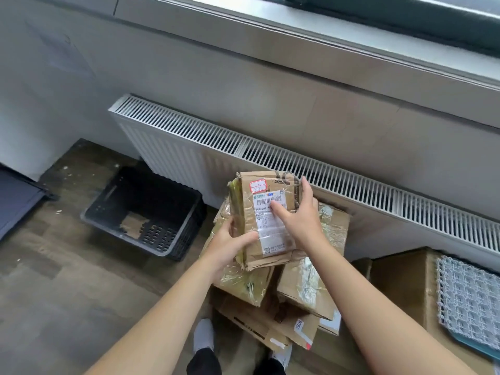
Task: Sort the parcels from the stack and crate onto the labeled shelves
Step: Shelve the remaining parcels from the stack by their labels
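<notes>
From your head camera, the parcel (266, 217) sits between your two hands, raised just above the stack (305, 288) of taped cardboard boxes directly under it; whether its underside touches the top of the stack cannot be told. Your left hand (230, 244) clamps the near left corner, with the thumb laid across the top face beside the white shipping label (270, 228) and the fingers wrapped around the left side out of sight. Your right hand (297, 217) grips the right side, thumb pressed on the label's barcode and fingers reaching over the far right edge. A small red-bordered sticker (258, 186) lies just beyond your right thumb. Both forearms stretch forward and converge on the parcel, the left one from lower left, the right one from lower right. Left of your left hand, well apart, a dark crate (189, 226) stands on the floor with a cardboard scrap (132, 224) inside. Beyond the parcel runs a white radiator (189, 136). Right of your right arm stands a large carton (403, 288) with a mesh mat (470, 301) on top.
</notes>
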`<action>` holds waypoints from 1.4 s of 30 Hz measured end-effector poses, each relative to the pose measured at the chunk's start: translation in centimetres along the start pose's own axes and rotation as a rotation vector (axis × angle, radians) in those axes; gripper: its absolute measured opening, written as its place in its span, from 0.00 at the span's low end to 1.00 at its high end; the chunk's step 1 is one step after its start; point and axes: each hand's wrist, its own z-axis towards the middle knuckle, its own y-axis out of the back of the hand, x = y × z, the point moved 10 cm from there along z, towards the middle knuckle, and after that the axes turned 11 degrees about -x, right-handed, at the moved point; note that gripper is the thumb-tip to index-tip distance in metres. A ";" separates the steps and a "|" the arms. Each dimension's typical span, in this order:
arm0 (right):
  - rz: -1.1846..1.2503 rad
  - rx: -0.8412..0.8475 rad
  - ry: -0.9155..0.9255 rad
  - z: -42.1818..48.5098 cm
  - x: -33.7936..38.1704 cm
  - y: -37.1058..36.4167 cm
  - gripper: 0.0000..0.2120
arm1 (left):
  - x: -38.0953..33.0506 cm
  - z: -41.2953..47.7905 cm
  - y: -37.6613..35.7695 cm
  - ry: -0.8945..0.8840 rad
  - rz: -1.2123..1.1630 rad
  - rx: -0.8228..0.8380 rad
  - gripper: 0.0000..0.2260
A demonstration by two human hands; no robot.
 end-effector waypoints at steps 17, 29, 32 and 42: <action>-0.060 0.004 0.210 -5.2 14.9 -5.8 0.40 | -8.7 -3.2 14.0 -0.192 0.118 -0.392 0.22; -0.089 0.152 0.554 -14.6 29.1 -12.7 0.38 | -11.5 -12.5 28.4 -0.286 0.141 -0.694 0.22; -0.058 0.224 0.676 -18.4 31.8 -14.5 0.38 | -10.0 -16.0 31.7 -0.241 0.074 -0.802 0.23; 0.077 0.568 0.908 -34.9 35.3 -20.2 0.38 | -2.5 -30.5 40.1 -0.172 -0.140 -1.163 0.24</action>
